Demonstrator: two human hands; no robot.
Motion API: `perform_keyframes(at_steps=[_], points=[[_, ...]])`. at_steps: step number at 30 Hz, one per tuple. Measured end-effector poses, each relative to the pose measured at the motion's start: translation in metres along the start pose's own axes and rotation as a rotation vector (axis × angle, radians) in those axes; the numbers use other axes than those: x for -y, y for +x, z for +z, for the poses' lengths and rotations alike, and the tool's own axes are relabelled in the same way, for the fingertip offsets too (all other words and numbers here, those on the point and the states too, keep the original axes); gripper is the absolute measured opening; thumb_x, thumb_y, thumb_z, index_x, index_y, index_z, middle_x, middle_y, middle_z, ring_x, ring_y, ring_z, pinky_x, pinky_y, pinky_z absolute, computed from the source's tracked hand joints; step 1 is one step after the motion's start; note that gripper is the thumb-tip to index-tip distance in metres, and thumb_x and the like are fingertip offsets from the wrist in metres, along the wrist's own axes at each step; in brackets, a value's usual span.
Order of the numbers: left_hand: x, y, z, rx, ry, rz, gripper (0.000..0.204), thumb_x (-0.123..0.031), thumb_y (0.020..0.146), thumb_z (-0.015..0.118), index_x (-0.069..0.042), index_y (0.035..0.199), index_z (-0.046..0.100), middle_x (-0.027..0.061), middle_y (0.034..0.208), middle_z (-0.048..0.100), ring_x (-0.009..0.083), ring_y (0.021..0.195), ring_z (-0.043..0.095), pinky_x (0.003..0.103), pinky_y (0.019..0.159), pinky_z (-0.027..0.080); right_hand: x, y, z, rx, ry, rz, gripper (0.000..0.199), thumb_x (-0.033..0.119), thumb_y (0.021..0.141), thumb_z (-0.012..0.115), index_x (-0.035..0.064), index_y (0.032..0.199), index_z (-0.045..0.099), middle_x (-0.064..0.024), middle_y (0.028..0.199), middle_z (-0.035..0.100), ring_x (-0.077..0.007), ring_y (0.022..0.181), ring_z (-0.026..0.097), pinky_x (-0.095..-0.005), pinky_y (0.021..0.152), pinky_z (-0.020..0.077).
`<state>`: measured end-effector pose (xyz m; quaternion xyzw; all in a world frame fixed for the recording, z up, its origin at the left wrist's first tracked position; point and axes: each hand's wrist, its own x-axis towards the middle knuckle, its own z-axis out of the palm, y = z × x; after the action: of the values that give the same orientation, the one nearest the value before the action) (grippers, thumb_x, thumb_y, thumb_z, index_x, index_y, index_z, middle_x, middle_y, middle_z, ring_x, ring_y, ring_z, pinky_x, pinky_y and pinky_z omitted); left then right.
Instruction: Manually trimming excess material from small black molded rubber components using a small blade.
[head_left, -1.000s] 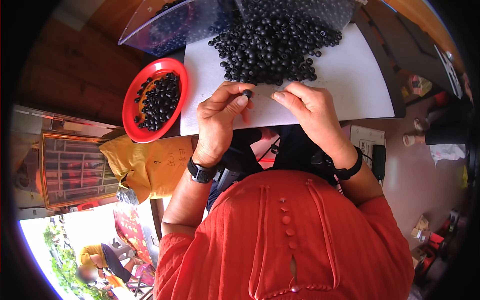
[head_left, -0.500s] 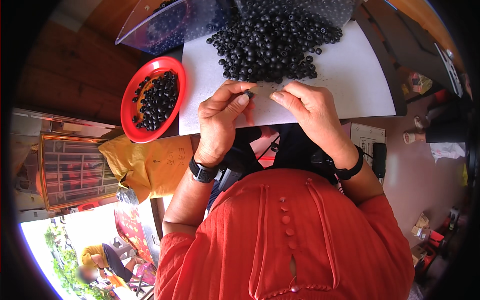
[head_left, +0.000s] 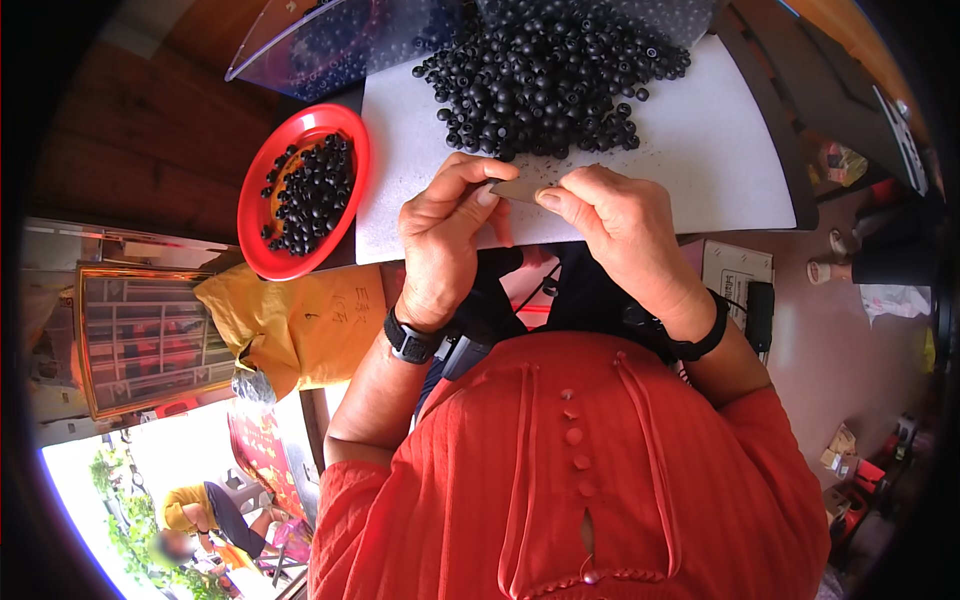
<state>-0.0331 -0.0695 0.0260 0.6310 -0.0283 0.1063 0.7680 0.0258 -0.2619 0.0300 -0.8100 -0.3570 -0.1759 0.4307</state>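
Observation:
My left hand (head_left: 440, 235) pinches a small black round part between thumb and index finger, mostly hidden by the fingertips. My right hand (head_left: 628, 220) is closed on a thin flat blade (head_left: 519, 189), whose far end reaches the left fingertips and the part there. Both hands are over the near edge of a white board (head_left: 700, 180). Just beyond them spreads a big heap of small black hollow parts (head_left: 540, 85). To the left, a red plate (head_left: 252, 245) carries more of these black parts.
A clear plastic bin (head_left: 300, 60) stands at the far left, tipped toward the heap. Dark crumbs lie on the board. A yellow sack (head_left: 300, 325) sits below the plate, and a carton (head_left: 735, 270) is on the floor at right. A person in yellow (head_left: 195, 510) sits far off.
The blade now shows plainly between my hands, its end at the left fingertips. My right hand has shifted slightly left; the left hand keeps its pinch.

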Motion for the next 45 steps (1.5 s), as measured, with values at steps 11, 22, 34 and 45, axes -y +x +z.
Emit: perform_keyframes(at_steps=[11, 22, 34, 45], points=[[-0.036, -0.01, -0.023, -0.241, 0.221, 0.087, 0.023, 0.007, 0.095, 0.059, 0.004, 0.114, 0.073, 0.0059, 0.093, 0.064, 0.0114, 0.072, 0.062, 0.025, 0.062, 0.054, -0.008, -0.002, -0.008, 0.002, 0.292, 0.228, 0.023, 0.017, 0.097, 0.073, -0.0009, 0.083, 0.067, -0.0072, 0.057, 0.042, -0.0112, 0.052, 0.037, -0.0314, 0.048, 0.0342], [-0.047, -0.002, -0.051, -0.258, 1.018, 0.238, 0.024, 0.0, 0.078, 0.082, -0.004, 0.101, 0.075, 0.0089, 0.1, 0.066, 0.022, 0.094, 0.065, 0.032, 0.068, 0.055, -0.01, -0.003, -0.009, 0.025, 0.34, 0.285, 0.024, 0.017, 0.099, 0.072, -0.0029, 0.086, 0.068, -0.003, 0.059, 0.043, -0.0074, 0.055, 0.038, -0.0286, 0.05, 0.0333], [0.005, 0.034, -0.001, -0.053, 1.323, 0.468, 0.016, -0.004, 0.08, 0.073, -0.003, 0.096, 0.069, 0.0105, 0.093, 0.063, 0.0334, 0.094, 0.062, 0.045, 0.077, 0.054, -0.009, -0.006, -0.02, 0.023, 0.462, 0.384, 0.025, 0.017, 0.1, 0.07, -0.0029, 0.084, 0.067, 0.0019, 0.061, 0.043, -0.0051, 0.059, 0.037, -0.0274, 0.051, 0.032], [0.002, 0.015, -0.004, -0.026, 1.243, 0.497, 0.018, 0.001, 0.083, 0.071, -0.001, 0.101, 0.071, 0.0119, 0.096, 0.062, 0.0295, 0.091, 0.062, 0.041, 0.073, 0.054, -0.011, -0.002, -0.019, 0.066, 0.395, 0.373, 0.032, 0.022, 0.1, 0.069, -0.0025, 0.081, 0.063, -0.0034, 0.058, 0.043, -0.0091, 0.056, 0.038, -0.0314, 0.051, 0.0349]])
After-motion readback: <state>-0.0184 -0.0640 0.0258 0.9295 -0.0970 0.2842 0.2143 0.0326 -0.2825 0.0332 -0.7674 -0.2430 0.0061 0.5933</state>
